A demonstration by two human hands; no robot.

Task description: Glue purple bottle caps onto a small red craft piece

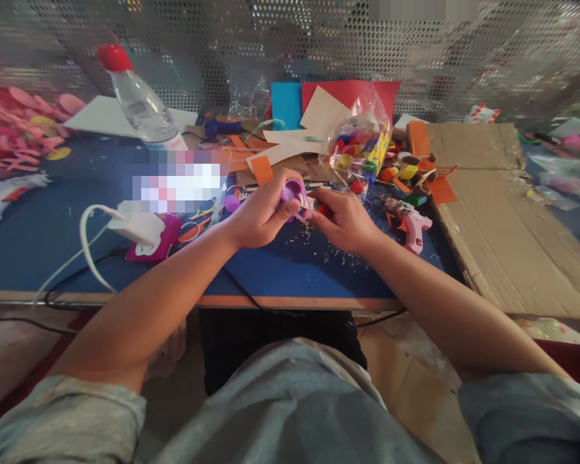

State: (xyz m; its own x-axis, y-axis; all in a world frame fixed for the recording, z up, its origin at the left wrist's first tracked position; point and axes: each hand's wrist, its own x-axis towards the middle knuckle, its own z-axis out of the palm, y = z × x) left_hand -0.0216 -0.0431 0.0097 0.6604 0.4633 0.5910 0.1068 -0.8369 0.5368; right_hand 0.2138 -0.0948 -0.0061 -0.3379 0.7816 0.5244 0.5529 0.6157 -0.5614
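Observation:
Over the front middle of the table, my left hand [263,216] is closed around a small round purple plastic piece [294,189], hollow like a ring or cup. The left thumb presses on its near side. My right hand [345,219] is closed in a pinch at the right edge of this piece. Something small and red [325,210] shows between the right fingers, mostly hidden, so its kind cannot be made out. Pale shavings [314,248] are scattered on the blue tabletop just beneath both hands.
A pink glue gun [415,232] lies right of my hands, near a cardboard sheet [526,238]. At left are a white plug [138,225] on a magenta block [171,235], and a red-capped bottle [142,106]. Behind lies a clear bag [360,138] of colourful pieces.

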